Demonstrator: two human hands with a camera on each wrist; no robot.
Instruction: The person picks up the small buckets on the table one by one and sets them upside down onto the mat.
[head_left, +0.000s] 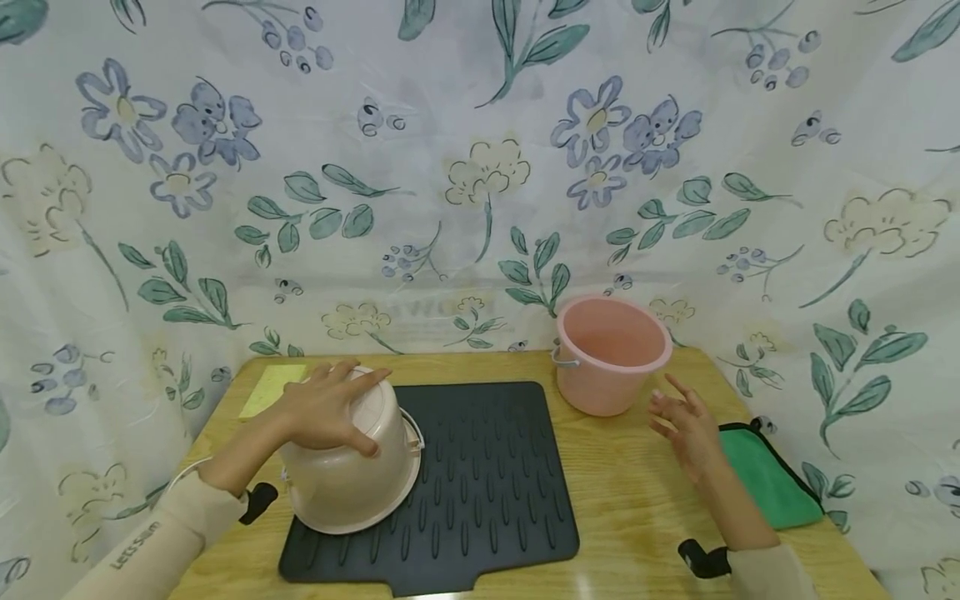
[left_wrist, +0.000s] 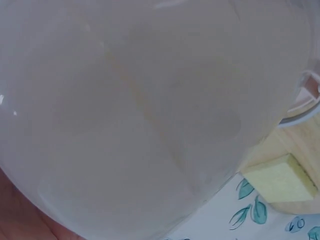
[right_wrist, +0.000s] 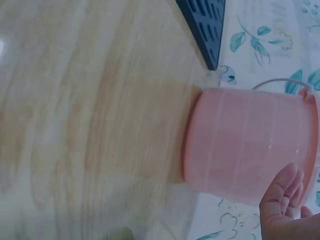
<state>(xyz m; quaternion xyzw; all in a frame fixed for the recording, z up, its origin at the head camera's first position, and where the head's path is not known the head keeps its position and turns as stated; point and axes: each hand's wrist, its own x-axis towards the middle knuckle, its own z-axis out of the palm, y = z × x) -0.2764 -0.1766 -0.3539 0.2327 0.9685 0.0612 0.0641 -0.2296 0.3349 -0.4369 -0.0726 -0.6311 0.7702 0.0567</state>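
A beige bucket [head_left: 341, 487] is turned mouth down over the left part of a black drying mat [head_left: 480, 492], its wire handle hanging by the rim. My left hand [head_left: 330, 408] grips its base from above, thumb on the near side and fingers across the bottom. In the left wrist view the bucket's pale wall [left_wrist: 150, 125] fills most of the picture, hiding the fingers. My right hand [head_left: 686, 429] holds nothing, its fingers loosely bent, just right of an upright pink bucket [head_left: 600, 392]. The right wrist view shows that hand [right_wrist: 287, 210] overlapping the pink wall.
A yellow sponge-like block [left_wrist: 280, 180] lies at the table's back left, partly behind the left hand. On the right, a green cloth [head_left: 772, 483] with black edging lies near the table edge. A flowered curtain [head_left: 450, 167] hangs behind the wooden table [head_left: 622, 508].
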